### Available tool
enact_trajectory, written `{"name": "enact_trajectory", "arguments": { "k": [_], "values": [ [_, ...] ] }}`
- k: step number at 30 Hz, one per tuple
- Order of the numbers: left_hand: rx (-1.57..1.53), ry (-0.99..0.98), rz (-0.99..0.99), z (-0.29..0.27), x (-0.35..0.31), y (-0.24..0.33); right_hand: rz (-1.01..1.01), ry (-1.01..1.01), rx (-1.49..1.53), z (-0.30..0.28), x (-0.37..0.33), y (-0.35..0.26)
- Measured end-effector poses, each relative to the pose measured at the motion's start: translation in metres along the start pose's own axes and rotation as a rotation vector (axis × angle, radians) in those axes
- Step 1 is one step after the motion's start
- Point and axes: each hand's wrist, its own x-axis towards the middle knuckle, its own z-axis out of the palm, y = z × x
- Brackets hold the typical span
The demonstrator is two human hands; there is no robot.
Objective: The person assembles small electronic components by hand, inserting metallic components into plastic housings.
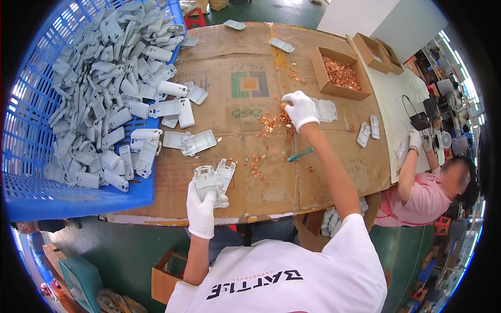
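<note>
My left hand (201, 214), in a white glove, is closed around a pale grey plastic housing (206, 182) near the table's front edge. A second housing (225, 172) sits right beside it; whether the hand grips that one too, I cannot tell. Reaching far forward, my right hand (301, 111), also gloved, has its fingers drawn together at a scattering of small copper-coloured pieces (272, 124). Anything between those fingertips is too small to make out. Beside the right forearm lies a thin teal tool (300, 155). More copper bits (255, 166) are strewn nearer me.
A large blue basket (104, 206) heaped with housings (112, 68) stands left, some spilling onto the cardboard-covered table (250, 198). An open carton (342, 94) of copper pieces sits back right. Several housings (364, 134) lie around. At right, another person (417, 193) works at a white table.
</note>
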Motion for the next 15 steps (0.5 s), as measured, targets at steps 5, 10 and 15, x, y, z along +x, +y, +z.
{"name": "enact_trajectory", "arguments": {
  "k": [5,10,15],
  "values": [
    [0.062,0.026,0.053,0.006,-0.003,0.008,-0.041,-0.019,-0.095,0.016,0.010,-0.013],
    [-0.029,-0.035,0.018,0.014,-0.001,0.015,-0.188,-0.178,-0.356,0.000,0.024,-0.018],
    [-0.054,-0.008,0.003,0.012,-0.007,0.018,-0.205,-0.349,-0.377,0.003,0.034,-0.033]
  ]
}}
